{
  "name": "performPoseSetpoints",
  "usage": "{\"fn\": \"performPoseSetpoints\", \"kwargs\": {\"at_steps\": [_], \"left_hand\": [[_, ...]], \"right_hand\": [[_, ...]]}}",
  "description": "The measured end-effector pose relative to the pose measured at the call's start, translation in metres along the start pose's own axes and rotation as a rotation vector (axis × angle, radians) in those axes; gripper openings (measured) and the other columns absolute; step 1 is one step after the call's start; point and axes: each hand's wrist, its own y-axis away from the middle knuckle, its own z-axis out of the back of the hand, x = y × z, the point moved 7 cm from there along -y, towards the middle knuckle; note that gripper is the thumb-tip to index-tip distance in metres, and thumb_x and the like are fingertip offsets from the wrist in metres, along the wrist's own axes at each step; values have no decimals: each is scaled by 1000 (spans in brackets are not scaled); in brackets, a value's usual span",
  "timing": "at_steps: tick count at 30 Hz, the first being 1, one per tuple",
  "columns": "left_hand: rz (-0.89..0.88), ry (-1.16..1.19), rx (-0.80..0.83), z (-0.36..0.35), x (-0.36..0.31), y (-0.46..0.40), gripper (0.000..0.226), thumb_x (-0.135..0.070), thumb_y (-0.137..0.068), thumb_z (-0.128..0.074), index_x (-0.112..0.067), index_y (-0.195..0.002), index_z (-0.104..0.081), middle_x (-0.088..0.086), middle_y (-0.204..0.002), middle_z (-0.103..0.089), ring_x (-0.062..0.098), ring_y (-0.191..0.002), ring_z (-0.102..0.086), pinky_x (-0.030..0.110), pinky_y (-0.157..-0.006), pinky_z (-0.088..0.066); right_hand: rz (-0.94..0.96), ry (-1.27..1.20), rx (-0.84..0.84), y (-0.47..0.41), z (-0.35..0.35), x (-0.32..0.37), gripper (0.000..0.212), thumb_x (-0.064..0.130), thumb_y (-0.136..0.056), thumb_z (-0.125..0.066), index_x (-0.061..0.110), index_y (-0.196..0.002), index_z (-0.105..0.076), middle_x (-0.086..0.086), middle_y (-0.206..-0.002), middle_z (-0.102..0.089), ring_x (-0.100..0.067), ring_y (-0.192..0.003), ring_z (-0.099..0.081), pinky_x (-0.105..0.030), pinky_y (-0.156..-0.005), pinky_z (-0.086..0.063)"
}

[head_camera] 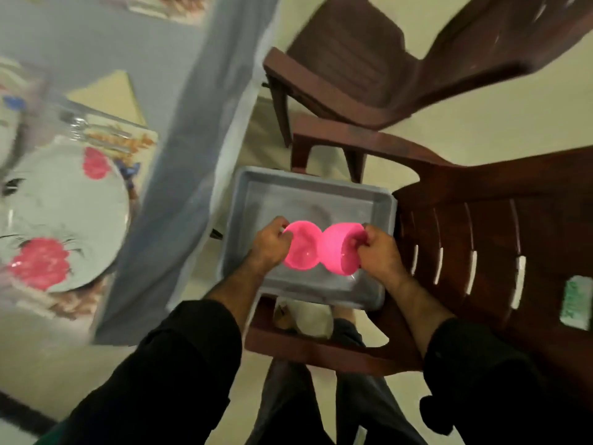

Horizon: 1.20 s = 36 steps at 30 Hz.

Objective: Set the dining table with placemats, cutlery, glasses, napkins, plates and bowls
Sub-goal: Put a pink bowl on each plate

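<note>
My left hand (pixel 271 244) grips the rim of a pink bowl (pixel 300 248), and my right hand (pixel 380 252) grips the rim of a second pink bowl (pixel 337 248). The two bowls touch side by side above a grey metal tray (pixel 256 194) that rests on a brown plastic chair (pixel 481 236). On the table at the left lies a white plate with pink flowers (pixel 61 216) on a patterned placemat (pixel 138 142). Blurred cutlery (pixel 83 126) lies just beyond the plate, next to a yellow napkin (pixel 112 94).
A grey tablecloth (pixel 192 123) hangs down between the table and the tray. A second brown chair (pixel 385 59) stands further back. Pale floor shows around the chairs. My dark trousers and feet are below the tray.
</note>
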Motion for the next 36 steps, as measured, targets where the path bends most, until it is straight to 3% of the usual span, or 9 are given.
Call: {"fn": "performPoseSetpoints", "kwargs": {"at_steps": [6, 11, 15, 17, 19, 23, 28, 32, 36], "left_hand": [[117, 576, -92, 85, 15, 107, 37, -33, -99, -69, -7, -122, -56, 14, -119, -64, 25, -91, -68, 54, -66, -64], [58, 803, -241, 138, 22, 206, 33, -64, -105, -49, -40, -121, -66, -3, -127, -70, 30, -113, -70, 49, -69, -64], [83, 907, -230, 162, 54, 271, 92, -100, -64, -60, -47, -139, -58, 0, -141, -63, 33, -122, -65, 52, -70, -65], [57, 912, -235, 175, 76, 301, 104, -93, -58, -76, -52, -149, -47, 1, -150, -55, 35, -127, -61, 60, -73, -65], [28, 907, -238, 188, 98, 325, 97, -70, -68, -89, -56, -151, -41, 0, -151, -52, 35, -130, -58, 63, -73, -64], [40, 997, -333, 217, 153, 359, 79, -34, -81, -92, -50, -145, -49, 3, -141, -57, 36, -123, -61, 63, -73, -64], [11, 1200, -455, 255, 218, 388, 57, -40, -77, -82, -49, -130, -63, 6, -136, -66, 40, -118, -66, 70, -83, -61], [-13, 1318, -509, 289, 270, 404, 56, -39, -76, -77, -42, -130, -66, 9, -133, -70, 41, -115, -69, 69, -83, -61], [-1, 1392, -529, 328, 320, 424, 54, -39, -73, -74, -37, -126, -67, 13, -125, -74, 38, -100, -75, 70, -85, -59]], "right_hand": [[247, 50, 119, 52, -18, 130, 23, 34, -92, -63, 22, -111, -62, -2, -99, -71, -30, -78, -73, -50, -69, -64], [410, 107, 231, 112, -53, 214, 26, 22, -94, -64, 17, -119, -66, -8, -104, -71, -30, -83, -73, -40, -57, -63], [528, 237, 299, 161, -92, 257, 27, 16, -89, -68, 12, -115, -71, -12, -102, -74, -34, -90, -71, -34, -74, -55], [539, 200, 367, 184, -114, 272, 27, 17, -85, -70, 14, -112, -73, -7, -91, -75, -28, -75, -74, -42, -64, -64], [572, 211, 417, 212, -135, 291, 21, 9, -86, -71, 14, -105, -74, -6, -81, -73, -19, -56, -72, -35, -48, -61], [633, 224, 513, 267, -187, 326, 20, 1, -84, -71, 19, -91, -76, -8, -74, -74, -23, -52, -73, -43, -51, -64], [841, 346, 629, 326, -249, 365, 41, 19, -93, -73, 16, -133, -62, -2, -83, -73, -10, -55, -71, -18, -42, -48], [1168, 473, 625, 365, -296, 394, 57, 43, -98, -67, 44, -149, -42, 3, -100, -73, -10, -77, -71, -29, -73, -56], [1305, 636, 765, 395, -345, 416, 45, 18, -97, -63, 39, -137, -63, 5, -125, -71, -8, -96, -65, -31, -93, -53]]}}
